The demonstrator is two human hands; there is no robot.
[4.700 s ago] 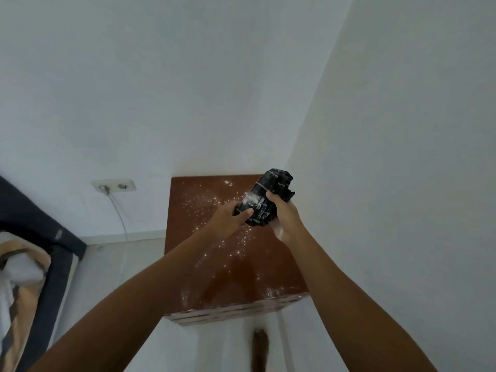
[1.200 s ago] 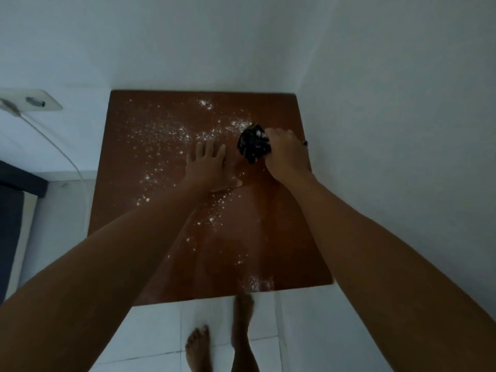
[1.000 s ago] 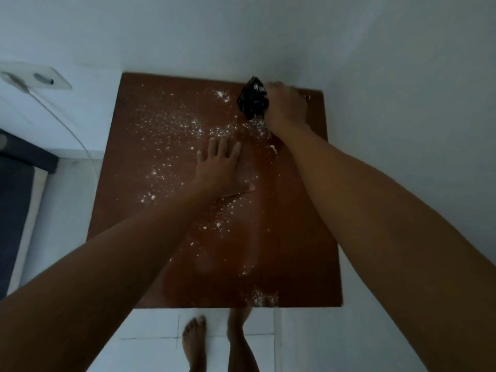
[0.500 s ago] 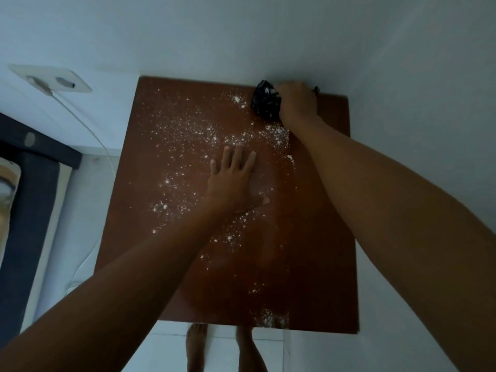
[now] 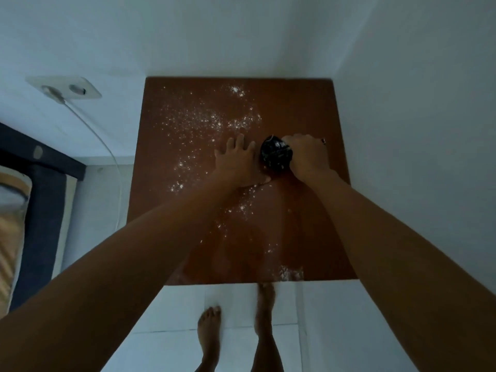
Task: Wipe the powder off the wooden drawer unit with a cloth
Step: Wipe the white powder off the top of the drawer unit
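Drawer unit: the wooden drawer unit (image 5: 308, 224) is standing in a room corner, back edge against one white wall, right edge close to the other; only its brown top is showing from above.
Powder: white powder (image 5: 204, 122) is lying scattered over the far-left and middle of the top, with a thinner trail running toward the near edge and a denser patch (image 5: 291, 272) sitting at the near edge.
Cloth: a dark, bunched cloth (image 5: 276, 155) is resting on the top, right of centre, just beside the left hand's fingers.
Right hand: the right hand (image 5: 308, 157) is gripping the cloth, fingers curled over it and pressing it down on the wood; a ring (image 5: 324, 141) is showing on one finger.
Left hand: the left hand (image 5: 239, 163) is lying palm-down on the top, fingers straight and slightly spread, thumb pointing toward the cloth.
Cleared area: the strip of wood right of the cloth is looking nearly free of powder.
Feet: two bare feet (image 5: 209, 328) are standing on the white tiled floor before the unit.
Wall socket: a socket plate (image 5: 64, 88) is sitting on the left wall with a white cable (image 5: 107, 151) hanging from it.
Bed: a dark bed edge (image 5: 40, 197) is showing at the far left.
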